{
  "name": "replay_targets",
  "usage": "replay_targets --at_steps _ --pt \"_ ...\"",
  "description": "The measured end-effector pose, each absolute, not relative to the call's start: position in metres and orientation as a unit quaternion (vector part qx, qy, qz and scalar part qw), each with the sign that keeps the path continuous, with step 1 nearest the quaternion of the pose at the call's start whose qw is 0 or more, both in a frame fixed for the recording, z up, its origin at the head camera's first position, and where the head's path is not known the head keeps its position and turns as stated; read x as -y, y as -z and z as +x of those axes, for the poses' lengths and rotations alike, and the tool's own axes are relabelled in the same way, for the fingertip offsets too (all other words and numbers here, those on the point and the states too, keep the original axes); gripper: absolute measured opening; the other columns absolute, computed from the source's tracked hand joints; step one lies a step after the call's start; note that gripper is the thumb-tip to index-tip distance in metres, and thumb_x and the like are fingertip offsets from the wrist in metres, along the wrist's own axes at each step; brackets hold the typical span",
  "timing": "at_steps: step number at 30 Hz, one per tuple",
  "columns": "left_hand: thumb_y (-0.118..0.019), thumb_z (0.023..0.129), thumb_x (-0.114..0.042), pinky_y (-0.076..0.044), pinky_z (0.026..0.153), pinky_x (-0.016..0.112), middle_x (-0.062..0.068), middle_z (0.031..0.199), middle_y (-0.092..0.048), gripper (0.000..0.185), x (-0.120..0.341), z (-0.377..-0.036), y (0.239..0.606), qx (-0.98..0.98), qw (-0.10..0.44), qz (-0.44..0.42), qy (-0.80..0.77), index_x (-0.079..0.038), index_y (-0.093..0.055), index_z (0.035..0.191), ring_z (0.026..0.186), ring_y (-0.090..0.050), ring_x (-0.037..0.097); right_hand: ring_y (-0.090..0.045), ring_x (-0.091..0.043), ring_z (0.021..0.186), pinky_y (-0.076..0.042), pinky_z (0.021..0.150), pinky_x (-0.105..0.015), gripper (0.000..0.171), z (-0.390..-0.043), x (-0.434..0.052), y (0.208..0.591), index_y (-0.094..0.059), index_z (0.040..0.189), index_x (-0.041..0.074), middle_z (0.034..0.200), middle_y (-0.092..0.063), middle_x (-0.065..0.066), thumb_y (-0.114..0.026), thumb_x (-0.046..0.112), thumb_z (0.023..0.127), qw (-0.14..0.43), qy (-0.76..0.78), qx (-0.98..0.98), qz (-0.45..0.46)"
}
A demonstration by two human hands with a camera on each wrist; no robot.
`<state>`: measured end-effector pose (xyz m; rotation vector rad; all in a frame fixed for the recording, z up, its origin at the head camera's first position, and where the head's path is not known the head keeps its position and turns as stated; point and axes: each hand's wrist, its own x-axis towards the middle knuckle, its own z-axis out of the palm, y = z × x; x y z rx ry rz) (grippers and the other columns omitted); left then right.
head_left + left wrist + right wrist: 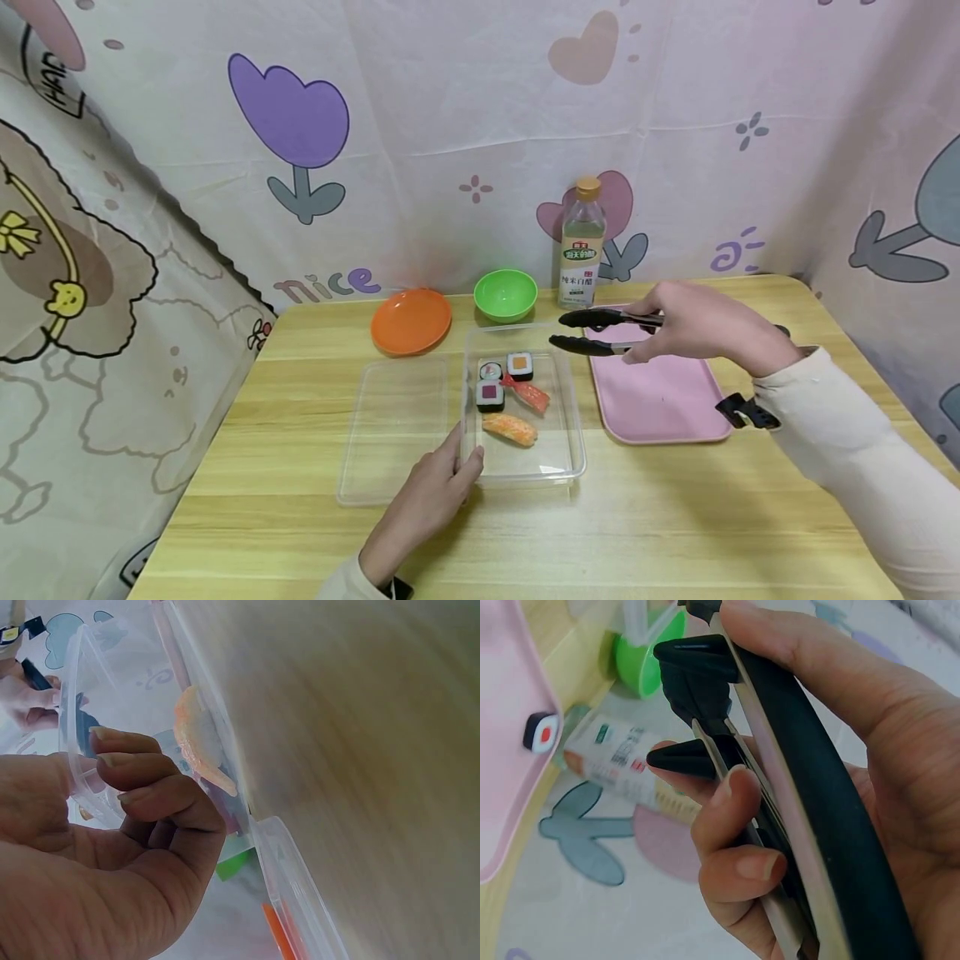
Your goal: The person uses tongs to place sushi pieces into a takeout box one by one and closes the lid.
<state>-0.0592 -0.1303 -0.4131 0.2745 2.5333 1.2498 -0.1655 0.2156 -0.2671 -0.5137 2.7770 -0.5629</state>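
From above, the right hand (pixel 693 329) grips black tongs (pixel 600 331), tips parted, over a pink tray (pixel 660 400). The left hand (pixel 427 500) pinches the near rim of a clear box (pixel 573 417) holding sushi pieces (pixel 510 396). The blurry left wrist view seems to show fingers (pixel 142 769) curled over that rim. The right wrist view shows fingers (pixel 735 847) wrapped around the tong handles.
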Motion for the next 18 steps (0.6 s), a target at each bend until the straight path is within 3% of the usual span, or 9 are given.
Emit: replay_targets --at_steps 5,15,18 --pt "-0.045 0.109 -0.034 -0.025 0.040 0.024 -0.009 0.052 -0.047 0.052 0.131 -0.059 0.413 -0.882 0.150 0.096 -0.436 -0.015 -0.036 0.156 0.043 -0.032 0.007 -0.047 -0.017 0.066 -0.042 0.064 -0.035 0.078 -0.171 -0.236 0.276 -0.064 0.132 -0.004 0.133 -0.061 -0.025 -0.088 0.043 0.074 0.132 0.227 -0.951 -0.161" --pt "-0.046 0.108 -0.039 -0.024 0.039 0.024 -0.008 0.051 -0.046 0.056 0.131 -0.058 0.412 -0.882 0.150 0.097 -0.436 -0.018 -0.034 0.158 0.042 -0.030 0.007 -0.055 -0.023 0.081 -0.043 0.071 -0.038 0.091 -0.187 -0.266 0.305 -0.061 0.133 -0.008 0.129 -0.060 -0.031 -0.089 0.052 0.070 0.123 0.232 -0.959 -0.112" --pt "-0.046 0.108 -0.038 -0.024 0.039 0.024 -0.008 0.051 -0.046 0.056 0.131 -0.058 0.412 -0.882 0.151 0.093 -0.436 -0.017 -0.033 0.159 0.042 -0.030 0.007 -0.049 -0.022 0.072 -0.041 0.067 -0.037 0.093 -0.191 -0.272 0.315 -0.060 0.134 -0.008 0.107 -0.069 -0.027 -0.089 0.053 0.070 0.127 0.241 -0.958 -0.093"
